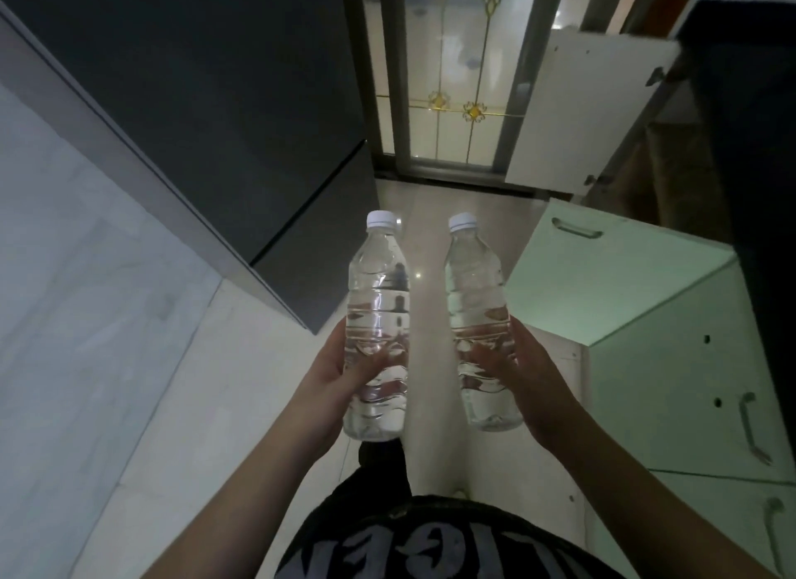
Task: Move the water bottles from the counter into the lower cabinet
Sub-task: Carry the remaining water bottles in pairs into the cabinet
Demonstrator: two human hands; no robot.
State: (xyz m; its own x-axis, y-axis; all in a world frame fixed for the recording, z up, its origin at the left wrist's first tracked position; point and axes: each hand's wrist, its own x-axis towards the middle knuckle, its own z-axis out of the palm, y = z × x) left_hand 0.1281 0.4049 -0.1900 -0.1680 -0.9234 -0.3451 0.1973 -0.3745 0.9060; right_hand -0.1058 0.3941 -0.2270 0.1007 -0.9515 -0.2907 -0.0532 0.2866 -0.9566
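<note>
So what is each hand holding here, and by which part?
The left hand grips one water bottle around its lower body; the right hand grips a second bottle the same way. Both caps are untouched.

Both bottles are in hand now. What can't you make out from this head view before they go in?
- Lower cabinet interior: hidden behind its open door.
- Counter: cut off by the right edge, too dark.
- Left hand and right hand fingers: partly behind the left bottle and right bottle.

two clear water bottles [377, 328] [480, 324] with white caps at frame centre, two hands [334, 378] [523, 376], two open white cabinet doors [590, 108] [603, 277] at right, three metal handles [576, 229] [751, 425] [773, 531]
</note>
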